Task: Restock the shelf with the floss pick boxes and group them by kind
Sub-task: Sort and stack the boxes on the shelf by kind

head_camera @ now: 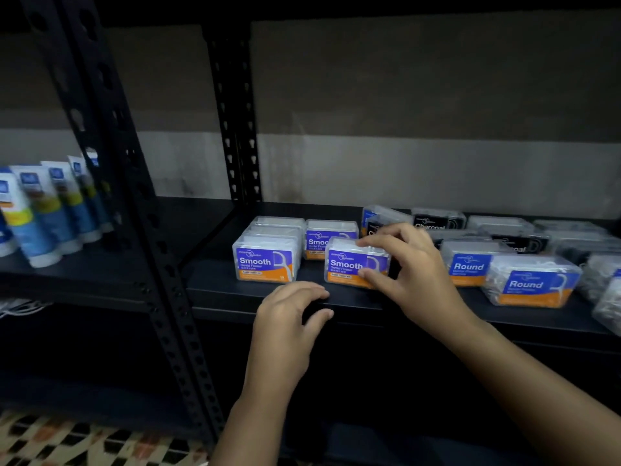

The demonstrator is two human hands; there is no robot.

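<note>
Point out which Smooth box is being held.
The front Smooth box, right of the corner one: the right hand pinches its right end. The others stand untouched.

A dim room: black metal rack [232, 129] with punched uprights, a two-tone grey wall [420, 129] behind, patterned floor [84, 442] below.

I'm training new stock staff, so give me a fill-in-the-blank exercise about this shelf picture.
1. The right hand grips a box labelled ____.
2. The left hand rests on the shelf's front ____.
3. The two blue-labelled boxes right of the gripped Smooth box read ____.
4. The black-labelled boxes at the back read ____.

Missing words: Smooth; edge; Round; Charcoal
</note>
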